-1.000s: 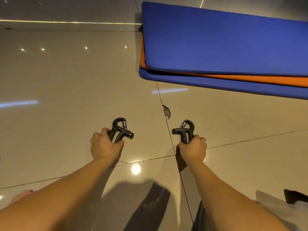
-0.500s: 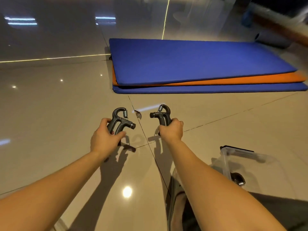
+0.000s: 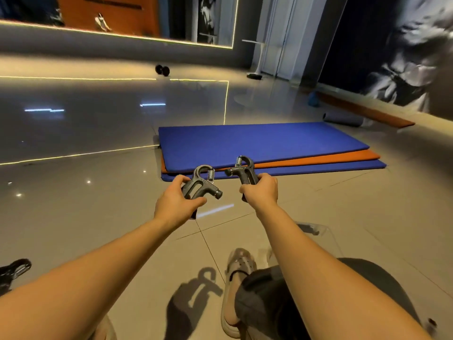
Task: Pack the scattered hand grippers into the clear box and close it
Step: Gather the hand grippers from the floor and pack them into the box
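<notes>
My left hand [image 3: 175,204] grips a black hand gripper [image 3: 202,184] with a steel spring, held up off the tiled floor. My right hand [image 3: 261,190] grips a second black hand gripper [image 3: 242,169] the same way, a little higher and to the right. The clear box [image 3: 318,231] lies low on the floor behind my right forearm; only its far rim and a dark latch show. Another black hand gripper [image 3: 14,269] lies on the floor at the far left edge, partly cut off.
Stacked blue and orange mats [image 3: 257,146] lie on the floor just beyond my hands. My shoe [image 3: 239,263] and bent knee sit below them. A dumbbell [image 3: 162,69], a rolled mat [image 3: 342,119] and a stand base [image 3: 254,76] lie farther back near the walls.
Both hands have lifted their hand grippers off the floor and drawn closer together. The view has tilted up, showing the room, my leg and the gripper at the far left.
</notes>
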A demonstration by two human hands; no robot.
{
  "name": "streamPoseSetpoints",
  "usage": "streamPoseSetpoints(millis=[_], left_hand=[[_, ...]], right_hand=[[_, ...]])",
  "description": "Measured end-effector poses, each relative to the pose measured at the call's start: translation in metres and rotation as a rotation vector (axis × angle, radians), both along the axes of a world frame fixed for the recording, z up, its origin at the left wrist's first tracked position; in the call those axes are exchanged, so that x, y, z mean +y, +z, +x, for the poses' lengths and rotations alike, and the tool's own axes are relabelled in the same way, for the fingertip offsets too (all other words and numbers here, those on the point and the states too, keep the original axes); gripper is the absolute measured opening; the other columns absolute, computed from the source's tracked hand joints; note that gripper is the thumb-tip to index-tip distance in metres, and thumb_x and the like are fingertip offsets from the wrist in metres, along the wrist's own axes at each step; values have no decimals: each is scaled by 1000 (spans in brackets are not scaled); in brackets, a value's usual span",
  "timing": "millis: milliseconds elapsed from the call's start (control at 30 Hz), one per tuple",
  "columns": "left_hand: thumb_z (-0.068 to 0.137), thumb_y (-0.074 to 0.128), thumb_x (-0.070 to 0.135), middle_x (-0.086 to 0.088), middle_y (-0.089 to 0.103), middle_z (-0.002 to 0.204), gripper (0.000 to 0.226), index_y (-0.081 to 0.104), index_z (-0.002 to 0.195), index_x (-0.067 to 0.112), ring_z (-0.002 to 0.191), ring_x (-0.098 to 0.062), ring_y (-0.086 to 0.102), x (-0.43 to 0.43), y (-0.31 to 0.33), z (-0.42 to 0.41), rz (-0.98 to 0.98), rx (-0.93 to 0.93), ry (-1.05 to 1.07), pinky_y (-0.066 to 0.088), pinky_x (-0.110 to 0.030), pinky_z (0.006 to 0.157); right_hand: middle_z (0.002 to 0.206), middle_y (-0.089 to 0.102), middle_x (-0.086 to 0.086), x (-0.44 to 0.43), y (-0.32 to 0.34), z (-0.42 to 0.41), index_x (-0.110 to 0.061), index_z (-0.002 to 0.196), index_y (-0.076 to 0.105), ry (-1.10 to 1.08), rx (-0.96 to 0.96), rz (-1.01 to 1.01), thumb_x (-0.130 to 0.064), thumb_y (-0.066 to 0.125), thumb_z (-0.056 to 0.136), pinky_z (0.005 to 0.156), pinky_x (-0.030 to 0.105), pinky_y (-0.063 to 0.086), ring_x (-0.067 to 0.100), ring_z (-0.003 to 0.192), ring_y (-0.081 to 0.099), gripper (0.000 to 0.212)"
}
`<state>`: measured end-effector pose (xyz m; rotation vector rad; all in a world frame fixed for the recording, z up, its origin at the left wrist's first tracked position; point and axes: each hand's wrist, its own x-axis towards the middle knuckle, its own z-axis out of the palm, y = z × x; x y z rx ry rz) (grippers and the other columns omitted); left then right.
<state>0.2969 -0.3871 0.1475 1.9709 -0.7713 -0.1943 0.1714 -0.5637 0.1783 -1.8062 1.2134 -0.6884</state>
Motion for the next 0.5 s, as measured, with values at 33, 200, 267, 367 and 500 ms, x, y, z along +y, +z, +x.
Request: streamPoseSetpoints(millis=[33,200,267,367,500], left_hand=[[72,85,40,16,63,97,55,51,115,36,83,-8,66,3,14,-11,0,-24,-17,61,-37,71],[70,88,32,9,64,97,53,53,110,29,79,-11,67,25,74,-59,26,-113,-75,61,-34,70],[70,88,31,9,64,96,53,54,110,28,80,-13,68,35,90,-74,34,-138,-92,62,-36,70],[70,89,30,7,66,96,53,55,111,28,82,-14,68,41,106,-93,19,-136,-147,61,-35,71],[69,89,33,5,63,94,59,48,111,26,80,-11,65,29,114,-115,40,-137,-198,56,-27,66]], right_hand=[[117,59,15,6,13,-12,-8,105,60,-2,-13,-16,-9,79,76,74,45,62,31,84,69,35],[115,57,15,34,74,-73,-8,98,60,12,-46,-130,-10,79,76,73,49,61,32,85,67,29],[115,58,16,42,95,-99,-8,98,60,34,-47,-163,-9,79,75,74,50,61,34,86,68,30],[115,58,15,52,119,-136,-10,102,61,83,-11,-210,-8,80,74,75,50,62,32,87,69,33],[113,59,14,54,134,-179,-10,105,64,132,110,-296,-10,81,75,74,46,63,30,85,69,35]])
